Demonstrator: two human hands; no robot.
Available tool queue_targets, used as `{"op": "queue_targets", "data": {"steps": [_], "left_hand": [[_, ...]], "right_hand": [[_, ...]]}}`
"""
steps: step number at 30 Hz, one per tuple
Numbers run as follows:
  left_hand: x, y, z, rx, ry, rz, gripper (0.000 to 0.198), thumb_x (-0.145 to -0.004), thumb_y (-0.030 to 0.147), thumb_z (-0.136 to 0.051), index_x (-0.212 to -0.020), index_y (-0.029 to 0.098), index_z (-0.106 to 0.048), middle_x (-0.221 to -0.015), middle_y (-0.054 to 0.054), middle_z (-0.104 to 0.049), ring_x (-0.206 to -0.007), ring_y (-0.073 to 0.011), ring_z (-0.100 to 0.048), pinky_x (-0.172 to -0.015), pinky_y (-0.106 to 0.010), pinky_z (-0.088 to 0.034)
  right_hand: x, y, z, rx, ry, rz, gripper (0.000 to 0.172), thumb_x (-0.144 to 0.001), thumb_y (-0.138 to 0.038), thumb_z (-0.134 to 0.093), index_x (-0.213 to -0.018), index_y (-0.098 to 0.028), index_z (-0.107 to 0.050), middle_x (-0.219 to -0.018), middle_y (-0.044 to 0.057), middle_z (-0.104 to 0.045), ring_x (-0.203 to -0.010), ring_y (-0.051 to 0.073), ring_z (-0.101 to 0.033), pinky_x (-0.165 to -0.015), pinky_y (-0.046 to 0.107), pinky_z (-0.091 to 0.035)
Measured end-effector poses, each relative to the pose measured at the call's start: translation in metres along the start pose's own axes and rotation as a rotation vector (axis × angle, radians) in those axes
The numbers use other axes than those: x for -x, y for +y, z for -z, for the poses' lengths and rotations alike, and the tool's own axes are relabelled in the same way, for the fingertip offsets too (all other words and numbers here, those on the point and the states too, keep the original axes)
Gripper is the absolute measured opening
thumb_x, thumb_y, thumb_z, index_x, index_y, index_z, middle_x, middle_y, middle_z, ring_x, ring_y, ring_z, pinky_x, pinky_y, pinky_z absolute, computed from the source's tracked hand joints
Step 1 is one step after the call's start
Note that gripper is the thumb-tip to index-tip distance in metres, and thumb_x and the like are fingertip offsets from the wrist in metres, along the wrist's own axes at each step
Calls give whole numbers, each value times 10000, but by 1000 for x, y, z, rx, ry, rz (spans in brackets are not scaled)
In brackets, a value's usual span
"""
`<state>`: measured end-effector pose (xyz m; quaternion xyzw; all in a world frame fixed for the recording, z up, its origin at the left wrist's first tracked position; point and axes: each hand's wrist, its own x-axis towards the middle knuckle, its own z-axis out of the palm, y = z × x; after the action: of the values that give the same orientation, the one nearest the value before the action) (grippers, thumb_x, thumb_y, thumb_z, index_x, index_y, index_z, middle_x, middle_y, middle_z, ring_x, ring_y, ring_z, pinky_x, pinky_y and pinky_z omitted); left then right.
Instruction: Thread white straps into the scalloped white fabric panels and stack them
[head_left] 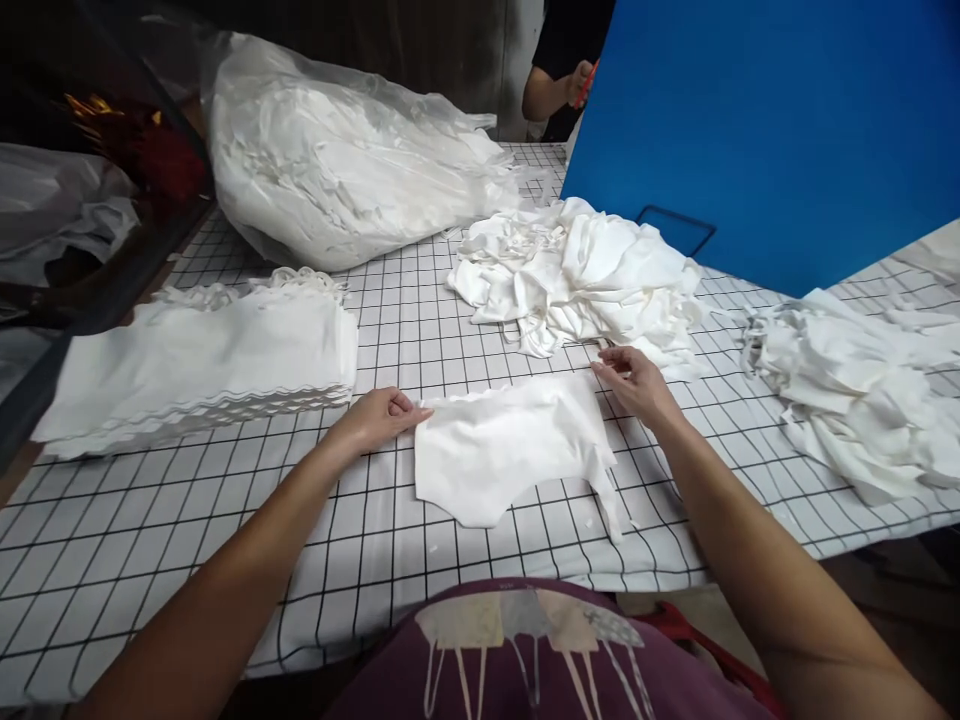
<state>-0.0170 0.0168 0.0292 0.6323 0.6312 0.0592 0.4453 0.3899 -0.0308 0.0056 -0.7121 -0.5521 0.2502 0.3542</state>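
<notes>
A white garment piece (495, 450) with a scooped lower edge lies flat on the table, a narrow strap trailing from its right end. My left hand (382, 415) pinches its upper left corner between thumb and fingers. Just beyond the upper right corner is my right hand (634, 382), its thumb and fingertips slightly apart. I see no cloth clearly gripped in it. Behind this hand rises a loose heap of white garments (585, 270). To the left of my left hand sits a neat stack of flat white garments (210, 350), with straps bunched along its far side.
A large clear plastic bag (337, 150) full of white cloth lies at the back left. More crumpled white garments (862, 390) lie at the right. A blue board (772, 130) stands behind them. Another person's hand (580, 84) shows beside it. Checked cloth (360, 560) covers the table.
</notes>
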Motion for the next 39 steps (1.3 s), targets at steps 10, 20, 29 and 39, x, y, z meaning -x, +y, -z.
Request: {"op": "queue_targets", "data": {"steps": [10,20,29,39], "left_hand": [[-4,-4,-8,111,81,-50,396,-750,567,-599,-655,198,-491,-529,24,-548,-552,-146,-542,-572,-237,-370],[8,-13,-9,248,48,-13,546,-671,614,-756,-975,172,-654,-831,-46,-686,-727,-172,-635,-669,-276,-502],[19,-12,5,476,68,-82,439,-628,528,-806,-794,150,-656,-730,-8,-626,-613,-119,-556,-626,-265,-482],[35,16,26,554,101,-240,272,-795,421,-677,-829,154,-642,-806,-22,-673,-777,-153,-618,-790,-287,-493]], "right_hand": [[-4,-5,1,28,-176,-219,582,-856,-731,-481,-861,-175,-654,-879,87,-690,-813,214,-618,-717,319,-457],[13,-12,-6,169,-281,-140,413,-756,-606,-703,-787,-216,-572,-736,11,-624,-646,157,-527,-587,278,-379],[18,-14,10,-418,-261,-191,395,-772,-526,-715,-703,-202,-499,-651,-37,-448,-595,105,-404,-559,244,-360],[25,-50,40,-671,-354,-333,289,-739,-461,-788,-890,-236,-687,-888,56,-623,-742,169,-558,-599,272,-496]]}}
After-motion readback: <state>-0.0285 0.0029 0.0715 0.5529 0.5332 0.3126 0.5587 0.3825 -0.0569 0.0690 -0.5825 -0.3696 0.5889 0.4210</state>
